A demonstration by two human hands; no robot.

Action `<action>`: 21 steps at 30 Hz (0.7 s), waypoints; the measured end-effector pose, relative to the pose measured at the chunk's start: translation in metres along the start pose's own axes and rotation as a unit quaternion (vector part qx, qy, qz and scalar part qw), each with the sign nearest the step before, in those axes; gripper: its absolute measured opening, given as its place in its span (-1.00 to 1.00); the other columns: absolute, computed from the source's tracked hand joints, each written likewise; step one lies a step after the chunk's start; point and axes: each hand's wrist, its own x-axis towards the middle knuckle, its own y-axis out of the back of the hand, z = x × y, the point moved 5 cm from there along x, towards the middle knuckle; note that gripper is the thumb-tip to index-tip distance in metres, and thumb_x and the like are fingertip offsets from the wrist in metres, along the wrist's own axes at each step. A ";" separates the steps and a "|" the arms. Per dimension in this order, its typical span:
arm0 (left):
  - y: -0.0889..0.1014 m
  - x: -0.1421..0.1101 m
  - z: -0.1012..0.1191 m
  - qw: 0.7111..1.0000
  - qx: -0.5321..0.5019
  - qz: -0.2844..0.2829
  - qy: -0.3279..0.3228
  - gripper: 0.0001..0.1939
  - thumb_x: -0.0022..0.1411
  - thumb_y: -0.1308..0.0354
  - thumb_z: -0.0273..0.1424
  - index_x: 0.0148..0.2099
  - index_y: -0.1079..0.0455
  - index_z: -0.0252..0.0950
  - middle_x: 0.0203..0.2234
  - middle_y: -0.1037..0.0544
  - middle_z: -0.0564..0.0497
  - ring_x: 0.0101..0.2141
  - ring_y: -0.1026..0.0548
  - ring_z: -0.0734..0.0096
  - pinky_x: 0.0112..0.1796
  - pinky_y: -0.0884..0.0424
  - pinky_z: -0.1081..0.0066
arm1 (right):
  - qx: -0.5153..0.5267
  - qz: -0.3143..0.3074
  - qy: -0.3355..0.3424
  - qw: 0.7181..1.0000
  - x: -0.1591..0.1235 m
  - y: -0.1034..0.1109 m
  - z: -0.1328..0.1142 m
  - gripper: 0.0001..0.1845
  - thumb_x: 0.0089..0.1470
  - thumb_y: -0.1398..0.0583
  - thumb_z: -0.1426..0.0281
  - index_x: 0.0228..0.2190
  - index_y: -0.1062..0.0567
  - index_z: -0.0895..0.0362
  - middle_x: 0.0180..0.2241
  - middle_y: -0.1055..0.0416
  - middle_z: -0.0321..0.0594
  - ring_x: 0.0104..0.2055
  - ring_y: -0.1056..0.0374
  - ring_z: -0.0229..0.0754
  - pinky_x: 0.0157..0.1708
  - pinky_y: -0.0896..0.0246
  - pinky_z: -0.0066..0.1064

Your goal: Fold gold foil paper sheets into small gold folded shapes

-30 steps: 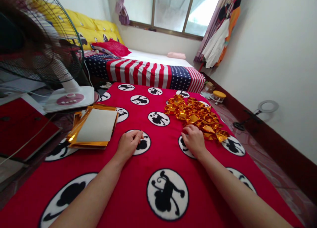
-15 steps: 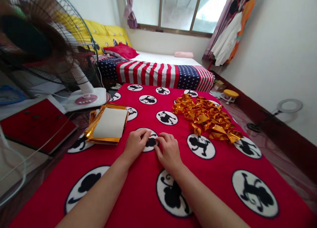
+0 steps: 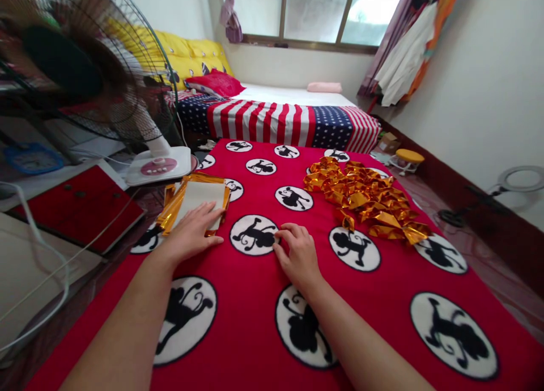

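My left hand (image 3: 193, 232) reaches over a stack of gold foil sheets (image 3: 174, 209), its fingers stretched out and apart. A pale sheet (image 3: 195, 195) lies on top of the stack, and the fingers rest over its near right part. My right hand (image 3: 300, 252) stays low on the red monkey-print cloth (image 3: 246, 306), beside a white circle. Its fingers are curled in, with the thumb close to the index fingertip, and nothing shows between them. To the right of this hand lies a heap of folded gold foil pieces (image 3: 365, 195).
A standing fan (image 3: 159, 164) is at the left, near a red panel (image 3: 85, 204) and a white cable (image 3: 63, 266). Behind the cloth is a bed with a striped, starred cover (image 3: 259, 122). On the right floor are a yellow stool (image 3: 410, 155) and a ring light (image 3: 522, 178).
My left hand has left the spot beside my right hand and moved left onto the stack, its fingers spreading. My right hand has stayed in place. The view has shifted slightly.
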 end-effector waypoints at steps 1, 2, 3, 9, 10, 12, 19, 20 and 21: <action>0.000 0.000 0.001 1.000 -0.005 -0.001 -0.006 -0.24 0.09 -0.21 -0.17 0.32 -0.17 -0.22 0.35 -0.09 -0.17 0.33 -0.03 -0.01 0.27 -0.01 0.05 | 0.001 0.001 -0.001 1.000 0.000 0.000 0.000 -0.85 0.09 -0.22 0.41 -0.23 -0.51 0.06 -0.07 -0.43 -0.18 -0.03 -0.27 -0.06 -0.07 -0.14 -0.24; 0.002 0.001 0.002 1.000 -0.009 -0.004 -0.007 -0.25 0.10 -0.20 -0.17 0.32 -0.19 -0.23 0.34 -0.10 -0.17 0.33 -0.05 0.01 0.27 -0.02 0.07 | 0.001 0.001 -0.002 1.000 0.000 0.001 0.000 -0.85 0.09 -0.22 0.41 -0.24 -0.51 0.06 -0.07 -0.43 -0.18 -0.03 -0.27 -0.06 -0.07 -0.14 -0.24; 0.004 0.002 0.003 1.000 -0.014 -0.007 -0.005 -0.26 0.10 -0.20 -0.16 0.31 -0.21 -0.22 0.34 -0.11 -0.16 0.32 -0.06 0.01 0.26 -0.03 0.08 | 0.002 0.001 -0.002 1.000 0.000 0.001 0.000 -0.85 0.09 -0.23 0.41 -0.24 -0.52 0.06 -0.07 -0.43 -0.18 -0.03 -0.27 -0.06 -0.07 -0.14 -0.24; 0.013 0.003 0.005 0.997 -0.050 0.026 0.045 -0.20 0.07 -0.18 0.00 0.26 -0.28 -0.35 0.30 -0.19 -0.21 0.29 -0.14 -0.01 0.27 -0.04 0.12 | 0.011 0.003 -0.003 1.000 -0.001 0.001 0.001 -0.86 0.09 -0.22 0.41 -0.25 -0.52 0.06 -0.07 -0.43 -0.16 -0.04 -0.27 -0.04 -0.08 -0.14 -0.23; 0.012 0.002 0.004 0.997 -0.052 0.029 0.045 -0.19 0.07 -0.18 -0.02 0.26 -0.27 -0.38 0.30 -0.20 -0.22 0.29 -0.14 0.01 0.28 -0.04 0.14 | 0.013 0.004 -0.002 1.000 0.000 0.000 0.001 -0.86 0.09 -0.22 0.42 -0.25 -0.52 0.06 -0.08 -0.43 -0.16 -0.04 -0.27 -0.04 -0.08 -0.14 -0.22; 0.011 0.002 0.004 0.998 -0.043 0.029 0.036 -0.19 0.05 -0.20 -0.09 0.28 -0.24 -0.42 0.30 -0.20 -0.22 0.30 -0.14 0.05 0.29 -0.03 0.18 | 0.017 0.005 0.001 1.000 0.000 -0.001 0.002 -0.86 0.09 -0.23 0.42 -0.26 -0.52 0.07 -0.08 -0.43 -0.16 -0.04 -0.27 -0.03 -0.07 -0.14 -0.22; 0.011 0.005 0.007 0.999 -0.009 0.038 0.037 -0.28 0.06 -0.16 -0.27 0.26 -0.27 -0.47 0.27 -0.24 -0.24 0.28 -0.19 0.10 0.28 -0.05 0.25 | 0.023 0.012 0.008 1.000 0.001 -0.002 0.005 -0.87 0.09 -0.23 0.41 -0.26 -0.52 0.07 -0.09 -0.43 -0.15 -0.05 -0.27 -0.02 -0.06 -0.16 -0.20; 0.011 0.006 0.008 0.998 -0.010 0.043 0.043 -0.29 0.06 -0.16 -0.27 0.25 -0.28 -0.47 0.26 -0.26 -0.24 0.27 -0.20 0.10 0.28 -0.07 0.25 | 0.024 0.012 0.010 1.000 0.001 -0.002 0.005 -0.87 0.09 -0.23 0.41 -0.26 -0.52 0.07 -0.09 -0.43 -0.15 -0.05 -0.27 -0.02 -0.06 -0.16 -0.19; 0.012 0.006 0.008 0.997 -0.013 0.050 0.051 -0.31 0.07 -0.15 -0.27 0.23 -0.30 -0.47 0.25 -0.28 -0.24 0.26 -0.22 0.10 0.27 -0.09 0.26 | 0.024 0.013 0.010 1.000 0.001 -0.001 0.004 -0.87 0.09 -0.23 0.42 -0.26 -0.52 0.07 -0.10 -0.43 -0.15 -0.05 -0.28 -0.02 -0.06 -0.17 -0.19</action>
